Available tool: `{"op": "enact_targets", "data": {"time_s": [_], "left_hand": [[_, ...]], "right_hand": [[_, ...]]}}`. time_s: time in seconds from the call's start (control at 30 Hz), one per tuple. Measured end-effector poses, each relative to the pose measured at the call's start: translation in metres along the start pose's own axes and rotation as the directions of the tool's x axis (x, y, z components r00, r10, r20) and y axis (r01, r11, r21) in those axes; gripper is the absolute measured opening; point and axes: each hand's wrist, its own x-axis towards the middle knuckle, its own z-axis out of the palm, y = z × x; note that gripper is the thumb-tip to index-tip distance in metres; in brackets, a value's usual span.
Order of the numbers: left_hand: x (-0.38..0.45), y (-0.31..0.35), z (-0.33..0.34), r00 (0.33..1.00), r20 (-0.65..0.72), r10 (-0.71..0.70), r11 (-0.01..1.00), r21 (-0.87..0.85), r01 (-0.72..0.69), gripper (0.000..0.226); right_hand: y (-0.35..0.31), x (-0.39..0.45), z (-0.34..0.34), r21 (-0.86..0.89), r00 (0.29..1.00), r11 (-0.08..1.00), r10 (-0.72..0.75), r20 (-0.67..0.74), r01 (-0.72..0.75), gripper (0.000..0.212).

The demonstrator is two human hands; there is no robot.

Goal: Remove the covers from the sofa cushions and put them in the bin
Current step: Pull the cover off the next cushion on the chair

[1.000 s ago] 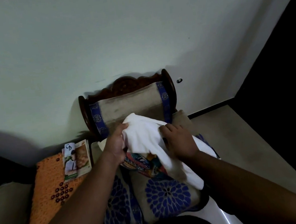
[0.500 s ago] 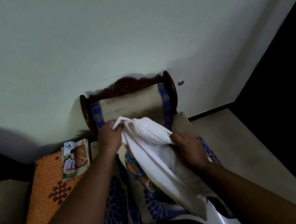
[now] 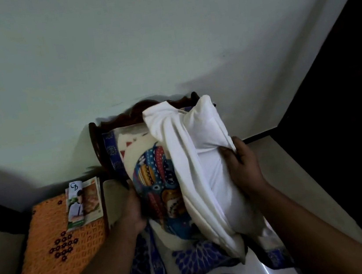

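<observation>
Head view, centre of the frame: a plump white fabric inner cushion [image 3: 205,168] stands on end, leaning toward the carved dark wooden sofa back [image 3: 140,112] behind it. To its left lies the cream fabric cushion cover with a bright multicoloured print [image 3: 156,186], part peeled away from the white filling. The right hand [image 3: 242,167], at centre right, has its fingers curled into a bunched fold of the white fabric, probably to hold the filling firm while the cover is drawn off. The left hand [image 3: 132,210], lower centre, sits at the cover's left edge with its fingers tucked out of sight behind the cloth; it seems to grip that edge, but whether the fingers close on it I cannot tell. Holding the cushion upright likely lets the cover slide downward and off.

Blue-flowered sofa upholstery [image 3: 198,258] shows along the bottom. At lower left an orange crocheted mat with dark flower motifs [image 3: 52,250] carries a small stack of printed booklets [image 3: 84,202]. No bin is in view, so the cover has yet to be carried there.
</observation>
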Motion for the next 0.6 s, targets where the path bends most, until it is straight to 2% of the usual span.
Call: {"op": "enact_targets", "data": {"time_s": [0.07, 0.2, 0.23, 0.3, 0.37, 0.4, 0.43, 0.5, 0.6], "left_hand": [[0.002, 0.004, 0.008, 0.999, 0.0, -0.04, 0.999, -0.034, 0.04, 0.062], [0.0, 0.027, 0.021, 0.989, -0.055, 0.135, 0.99, 0.044, -0.133, 0.044], [0.001, 0.032, 0.02, 0.978, -0.109, 0.179, 0.98, 0.111, -0.167, 0.037], [0.004, 0.042, 0.016, 0.958, -0.179, 0.225, 0.96, 0.211, -0.186, 0.036], [0.014, 0.049, 0.004, 0.943, -0.227, 0.244, 0.944, 0.278, -0.178, 0.045], [0.023, 0.053, -0.005, 0.933, -0.248, 0.26, 0.93, 0.326, -0.172, 0.054], [0.031, 0.055, -0.015, 0.925, -0.266, 0.27, 0.919, 0.357, -0.165, 0.063], [0.054, 0.055, -0.037, 0.923, -0.291, 0.252, 0.923, 0.358, -0.14, 0.067], [0.061, 0.062, -0.042, 0.903, -0.337, 0.267, 0.907, 0.404, -0.117, 0.078]], "right_hand": [[-0.001, 0.006, 0.002, 0.028, 0.998, 0.998, 0.059, 0.018, -0.06, 0.011], [0.003, 0.028, 0.005, 0.049, 0.939, 0.948, 0.304, 0.158, -0.315, 0.069], [0.004, 0.031, 0.006, 0.047, 0.929, 0.938, 0.331, 0.164, -0.342, 0.074], [0.002, 0.032, 0.012, 0.031, 0.932, 0.936, 0.347, 0.105, -0.352, 0.057], [0.0, 0.027, 0.017, 0.071, 0.938, 0.937, 0.345, -0.017, -0.343, 0.029], [0.001, 0.024, 0.019, 0.107, 0.932, 0.932, 0.354, -0.076, -0.346, 0.021], [0.002, 0.021, 0.017, 0.153, 0.92, 0.923, 0.371, -0.123, -0.352, 0.019], [0.003, 0.019, 0.012, 0.237, 0.891, 0.897, 0.417, -0.18, -0.372, 0.019], [-0.003, 0.019, 0.002, 0.297, 0.889, 0.873, 0.439, -0.132, -0.387, 0.018]]}}
